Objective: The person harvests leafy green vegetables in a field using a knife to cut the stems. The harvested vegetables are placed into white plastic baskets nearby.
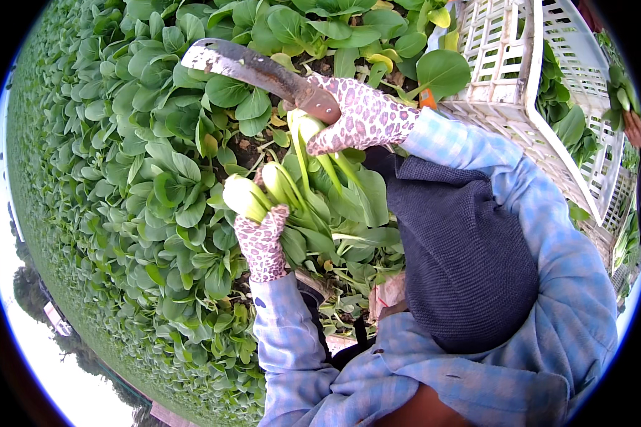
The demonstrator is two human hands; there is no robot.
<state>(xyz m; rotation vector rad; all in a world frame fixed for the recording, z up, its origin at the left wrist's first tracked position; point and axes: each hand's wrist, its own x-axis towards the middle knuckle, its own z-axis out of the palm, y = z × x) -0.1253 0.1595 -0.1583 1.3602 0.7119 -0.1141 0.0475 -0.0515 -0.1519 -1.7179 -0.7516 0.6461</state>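
Note:
My left hand, in a leopard-print glove, is closed around cut bok choy, its pale stem base pointing away from my wrist. Another bok choy head lies right beside it, its leaves trailing toward my lap. My right hand, in a matching glove, grips a curved harvesting knife with a worn, stained blade. That same hand also has a bok choy between thumb and fingers, under the knife's handle end. The fingers behind the stems are partly hidden.
Dense rows of growing bok choy spread ahead and to my left. White plastic crates stand at my right, with leafy greens in them. Another person's hand shows at the right rim. Dark knit fabric covers my knee.

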